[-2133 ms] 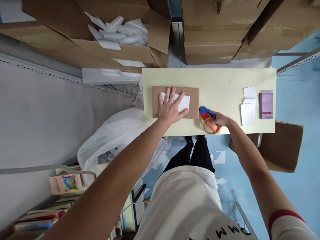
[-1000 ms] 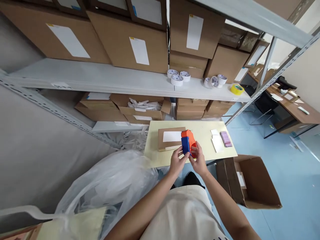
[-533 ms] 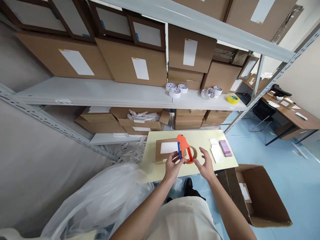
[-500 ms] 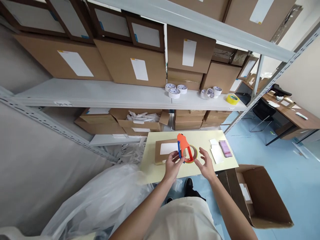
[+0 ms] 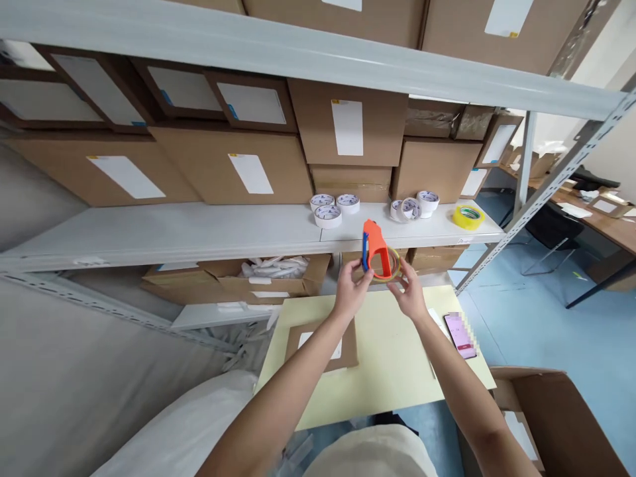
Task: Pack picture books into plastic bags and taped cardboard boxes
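Note:
An orange tape dispenser point(image 5: 378, 246) with a blue edge is held up above the table, in front of the shelf. My left hand point(image 5: 352, 290) is closed on its left side, by the blue part. A roll of tape point(image 5: 396, 264) is fitted in the dispenser, and my right hand point(image 5: 410, 291) grips this roll at its right side with thumb and fingers. Below my arms a flat cardboard box point(image 5: 348, 351) with a white label lies on the pale yellow table point(image 5: 392, 351); my left forearm covers part of it.
White tape rolls point(image 5: 328, 216) and a yellow tape roll point(image 5: 468, 216) lie on the grey shelf point(image 5: 209, 228), before labelled cartons point(image 5: 278, 169). A phone point(image 5: 460, 334) rests at the table's right side. An open carton point(image 5: 561, 411) stands on the floor at lower right.
Both hands have lifted the tape dispenser higher and farther forward, towards the shelf edge. My right hand, apart from the tape roll before, now grips it. The view has shifted too.

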Available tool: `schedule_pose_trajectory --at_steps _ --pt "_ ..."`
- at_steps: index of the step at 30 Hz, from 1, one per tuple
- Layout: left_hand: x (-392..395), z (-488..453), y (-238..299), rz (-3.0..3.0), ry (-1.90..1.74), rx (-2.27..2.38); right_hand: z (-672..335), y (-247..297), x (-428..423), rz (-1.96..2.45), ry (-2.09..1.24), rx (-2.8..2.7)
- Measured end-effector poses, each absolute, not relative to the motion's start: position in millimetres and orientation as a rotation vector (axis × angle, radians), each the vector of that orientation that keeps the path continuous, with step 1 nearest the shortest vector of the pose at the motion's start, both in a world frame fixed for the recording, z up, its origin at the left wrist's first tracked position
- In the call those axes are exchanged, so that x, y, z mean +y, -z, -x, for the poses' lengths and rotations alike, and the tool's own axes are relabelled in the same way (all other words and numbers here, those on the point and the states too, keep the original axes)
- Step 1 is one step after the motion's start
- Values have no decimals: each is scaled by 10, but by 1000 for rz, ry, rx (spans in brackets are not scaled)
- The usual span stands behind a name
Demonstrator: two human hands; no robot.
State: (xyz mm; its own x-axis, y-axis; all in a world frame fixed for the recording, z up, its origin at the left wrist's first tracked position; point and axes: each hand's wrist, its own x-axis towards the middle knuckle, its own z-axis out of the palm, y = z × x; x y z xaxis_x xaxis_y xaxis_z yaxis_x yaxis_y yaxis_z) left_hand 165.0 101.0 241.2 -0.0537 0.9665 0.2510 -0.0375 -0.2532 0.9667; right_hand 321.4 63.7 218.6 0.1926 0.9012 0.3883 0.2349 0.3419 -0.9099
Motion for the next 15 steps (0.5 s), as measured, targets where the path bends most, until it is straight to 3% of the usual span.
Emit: schedule_pose_trajectory --at_steps 8,15 --pt "2314 -2116 -2506 -1503 -1471 1214 -3498 -2348 2018 1188 -676 -1368" --pt "2759 -2083 -2275 -1611 -1406 1345 -3529 -2194 2373 1228 -647 -1594"
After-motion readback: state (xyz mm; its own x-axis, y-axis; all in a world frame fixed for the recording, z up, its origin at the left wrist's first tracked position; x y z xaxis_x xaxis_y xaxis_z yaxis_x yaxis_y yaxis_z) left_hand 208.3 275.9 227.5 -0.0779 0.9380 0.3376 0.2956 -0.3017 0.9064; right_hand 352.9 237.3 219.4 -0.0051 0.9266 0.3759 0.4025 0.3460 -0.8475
